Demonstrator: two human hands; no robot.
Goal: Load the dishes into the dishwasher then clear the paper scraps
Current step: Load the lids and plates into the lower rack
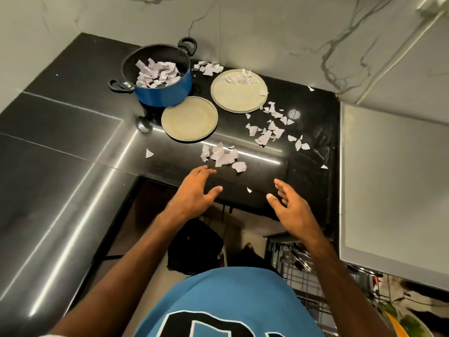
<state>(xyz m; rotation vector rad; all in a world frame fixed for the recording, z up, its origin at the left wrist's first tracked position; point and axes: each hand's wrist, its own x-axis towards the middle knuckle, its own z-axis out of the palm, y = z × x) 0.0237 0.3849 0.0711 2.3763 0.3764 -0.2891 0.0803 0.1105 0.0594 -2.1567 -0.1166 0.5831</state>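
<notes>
A blue pot (163,93) with black handles stands at the back of the black counter (73,132), holding paper scraps. Two beige plates lie beside it: the near plate (189,119) is bare, the far plate (239,91) carries a few scraps. Torn paper scraps (222,155) are scattered over the counter, with another patch (269,128) to the right. My left hand (194,193) and my right hand (289,205) hover open over the counter's front edge, just short of the nearest scraps, holding nothing. A wire dishwasher rack (296,268) shows below on the right.
A white appliance top (393,186) sits to the right of the counter. Marble wall (267,32) rises behind the pot and plates. A dark cloth or bag (194,246) lies on the floor below. Colourful items (408,322) sit at the bottom right corner.
</notes>
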